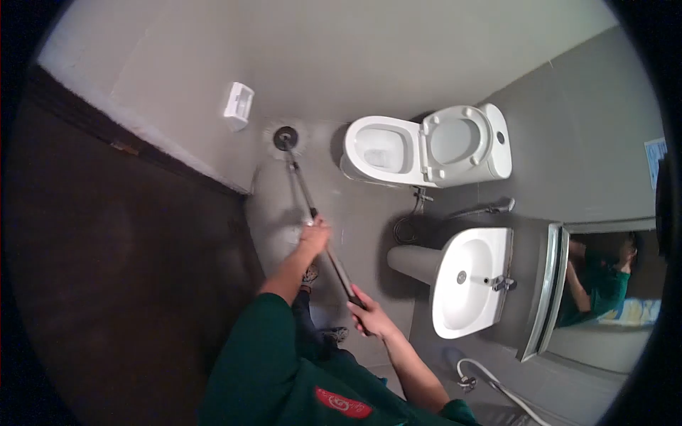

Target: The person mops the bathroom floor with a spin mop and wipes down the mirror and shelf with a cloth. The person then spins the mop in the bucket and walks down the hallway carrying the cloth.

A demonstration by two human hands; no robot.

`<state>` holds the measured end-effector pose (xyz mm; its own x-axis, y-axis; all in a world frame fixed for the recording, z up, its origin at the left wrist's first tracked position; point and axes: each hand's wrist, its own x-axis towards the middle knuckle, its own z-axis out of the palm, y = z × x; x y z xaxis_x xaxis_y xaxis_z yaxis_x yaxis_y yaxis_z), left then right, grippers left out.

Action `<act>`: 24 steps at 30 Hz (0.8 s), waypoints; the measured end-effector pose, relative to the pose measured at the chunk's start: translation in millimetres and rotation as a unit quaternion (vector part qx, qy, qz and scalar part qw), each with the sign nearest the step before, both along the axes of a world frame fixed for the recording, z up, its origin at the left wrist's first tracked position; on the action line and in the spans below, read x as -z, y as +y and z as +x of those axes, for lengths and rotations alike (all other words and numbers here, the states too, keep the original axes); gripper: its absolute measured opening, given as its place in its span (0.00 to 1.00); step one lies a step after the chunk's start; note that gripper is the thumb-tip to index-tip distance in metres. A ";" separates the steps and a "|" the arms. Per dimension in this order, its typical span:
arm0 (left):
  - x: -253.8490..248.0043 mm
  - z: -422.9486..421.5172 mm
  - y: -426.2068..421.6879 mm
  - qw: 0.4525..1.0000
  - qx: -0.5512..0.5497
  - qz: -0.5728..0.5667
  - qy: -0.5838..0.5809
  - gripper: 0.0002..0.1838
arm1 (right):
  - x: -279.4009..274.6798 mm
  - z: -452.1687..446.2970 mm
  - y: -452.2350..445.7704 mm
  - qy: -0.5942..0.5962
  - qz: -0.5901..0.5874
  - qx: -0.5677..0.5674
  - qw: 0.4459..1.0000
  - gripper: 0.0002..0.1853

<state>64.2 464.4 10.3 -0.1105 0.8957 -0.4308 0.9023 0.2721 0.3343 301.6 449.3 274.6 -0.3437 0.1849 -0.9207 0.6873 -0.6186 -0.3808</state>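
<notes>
A long metal pole (pixel 339 268) slants across the middle of the view, ending in a round dark brush head (pixel 285 138) with pale bristles on the grey floor. My left hand (pixel 315 234) is wrapped round the pole near its middle. Lower down, my right hand (pixel 369 314) grips the black handle end of the same pole. The brush head lies between a white wall-mounted holder (pixel 239 106) and the white toilet (pixel 383 150), whose lid and seat are raised.
A white sink (pixel 470 282) on a pedestal stands at the right, beside a mirror cabinet (pixel 611 298). Hoses hang near the toilet and at the lower right. A dark doorway (pixel 121 270) fills the left. My shoes are on the floor below the pole.
</notes>
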 end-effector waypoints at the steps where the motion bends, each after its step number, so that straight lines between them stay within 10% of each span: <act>1: -2.0 -13.3 -7.7 1.000 0.008 0.007 0.000 0.20 | 3.6 -3.9 -5.9 0.007 -0.002 -0.005 1.000 0.35; 5: 3.5 77.6 -63.5 0.992 0.097 -0.074 0.036 0.20 | -4.1 93.3 -55.2 0.049 0.064 -0.018 0.997 0.32; 10: -87.1 277.4 -120.5 0.918 0.244 -0.076 -0.304 0.11 | -153.0 270.7 -129.6 -0.123 0.094 0.049 0.987 0.33; 12: -109.2 326.5 -126.4 0.875 0.316 -0.013 -0.365 0.09 | -269.0 172.7 -99.2 -0.346 0.134 -0.064 0.926 0.24; 15: -129.7 317.8 -113.4 0.863 0.346 -0.096 -0.355 0.10 | -296.9 137.0 -88.2 -0.352 0.149 -0.064 0.922 0.26; 24: -8.2 84.9 -65.0 0.998 0.050 -0.031 0.010 0.20 | -14.9 94.8 -65.5 -0.049 0.316 -0.214 0.923 0.29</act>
